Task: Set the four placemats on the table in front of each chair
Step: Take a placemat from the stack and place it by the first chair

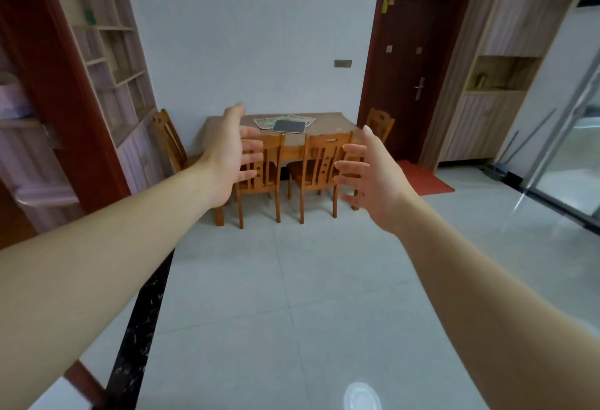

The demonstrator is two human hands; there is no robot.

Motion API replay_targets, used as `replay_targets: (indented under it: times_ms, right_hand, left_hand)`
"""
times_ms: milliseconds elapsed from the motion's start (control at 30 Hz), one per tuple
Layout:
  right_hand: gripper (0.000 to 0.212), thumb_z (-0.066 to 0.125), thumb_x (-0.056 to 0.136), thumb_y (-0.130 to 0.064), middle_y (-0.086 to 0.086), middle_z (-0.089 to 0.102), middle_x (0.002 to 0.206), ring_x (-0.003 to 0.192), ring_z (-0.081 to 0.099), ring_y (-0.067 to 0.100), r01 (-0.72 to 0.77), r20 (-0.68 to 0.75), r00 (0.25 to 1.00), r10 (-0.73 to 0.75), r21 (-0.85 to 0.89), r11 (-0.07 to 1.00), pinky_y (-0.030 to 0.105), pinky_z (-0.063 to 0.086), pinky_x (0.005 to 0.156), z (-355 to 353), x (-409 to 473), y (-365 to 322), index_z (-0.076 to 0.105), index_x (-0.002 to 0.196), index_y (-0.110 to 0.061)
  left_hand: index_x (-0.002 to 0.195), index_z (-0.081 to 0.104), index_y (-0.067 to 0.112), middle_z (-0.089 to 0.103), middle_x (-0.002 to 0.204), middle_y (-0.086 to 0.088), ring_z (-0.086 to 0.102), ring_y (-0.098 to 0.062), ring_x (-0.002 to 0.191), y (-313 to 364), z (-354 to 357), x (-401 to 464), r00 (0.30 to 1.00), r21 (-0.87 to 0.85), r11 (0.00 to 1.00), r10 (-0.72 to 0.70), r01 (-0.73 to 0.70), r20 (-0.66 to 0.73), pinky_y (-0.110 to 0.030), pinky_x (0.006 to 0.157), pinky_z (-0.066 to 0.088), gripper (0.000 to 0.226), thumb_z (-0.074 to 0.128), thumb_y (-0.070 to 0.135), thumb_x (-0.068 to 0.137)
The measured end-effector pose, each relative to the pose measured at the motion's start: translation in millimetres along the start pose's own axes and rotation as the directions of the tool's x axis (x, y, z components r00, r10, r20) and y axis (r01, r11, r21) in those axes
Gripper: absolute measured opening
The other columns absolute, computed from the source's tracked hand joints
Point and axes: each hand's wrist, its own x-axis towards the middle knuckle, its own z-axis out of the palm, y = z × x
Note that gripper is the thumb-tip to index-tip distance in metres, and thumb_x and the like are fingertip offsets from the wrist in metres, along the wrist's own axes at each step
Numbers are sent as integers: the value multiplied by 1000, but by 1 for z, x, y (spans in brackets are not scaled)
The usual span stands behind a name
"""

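Observation:
A wooden dining table stands against the far wall, several steps away across the tiled floor. A loose pile of placemats lies at its middle: a dark grey one on top, pale patterned ones fanned out beneath. Two wooden chairs are tucked in at the near side, one chair stands at the left end and another at the right end. My left hand and my right hand are raised in front of me, palms facing each other, fingers spread, holding nothing.
A tall shelf unit and dark red frame line the left side. A dark door with a red mat is at the back right, beside a wooden cabinet. A glass sliding door is at the right.

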Motion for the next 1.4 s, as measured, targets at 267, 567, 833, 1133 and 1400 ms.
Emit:
replay_targets:
  times_ms: [267, 567, 833, 1133, 1400]
  right_hand:
    - [60, 41, 101, -68, 3, 69, 129, 117, 66, 26, 5, 30, 1000, -4, -28, 1000, 55, 48, 107, -20, 152, 14, 61, 139, -27]
    - [59, 38, 103, -66, 1, 67, 132, 120, 63, 25, -46, 91, 995, 48, -22, 999, 52, 48, 107, -12, 295, 18, 58, 142, -27]
    - [54, 39, 103, -66, 1, 68, 127, 117, 65, 24, -58, 91, 994, 60, -26, 998, 55, 48, 109, 50, 425, 24, 63, 134, -28]
    - [53, 41, 103, -64, 0, 70, 125, 118, 66, 24, -84, 59, 995, 85, -13, 996, 52, 51, 106, 161, 589, 22, 62, 136, -28]
    - [46, 44, 102, -64, -1, 73, 120, 112, 68, 21, -113, 28, 993, 112, 32, 993, 47, 55, 98, 216, 718, 17, 67, 122, -31]
  left_hand:
    - [119, 65, 19, 68, 121, -7, 65, -24, 111, -34, 57, 135, 1000, -5, 1000, -19, 19, -23, -47, 97, 50, 62, 30, 66, 97]
    - [131, 60, 17, 65, 129, -8, 62, -25, 117, -49, 90, 260, 996, 2, 998, -57, 57, -65, -53, 108, 43, 66, 26, 65, 100]
    - [131, 60, 19, 65, 129, -6, 62, -23, 117, -69, 62, 397, 997, -28, 999, -45, 43, -70, -53, 107, 44, 64, 26, 64, 100]
    - [127, 61, 21, 67, 124, -4, 63, -21, 113, -84, -3, 587, 996, 6, 998, -60, 61, -64, -51, 105, 47, 61, 25, 63, 101]
    - [123, 63, 24, 68, 123, -2, 65, -20, 111, -91, -23, 727, 997, 19, 998, -63, 64, -53, -51, 104, 48, 58, 26, 63, 102]
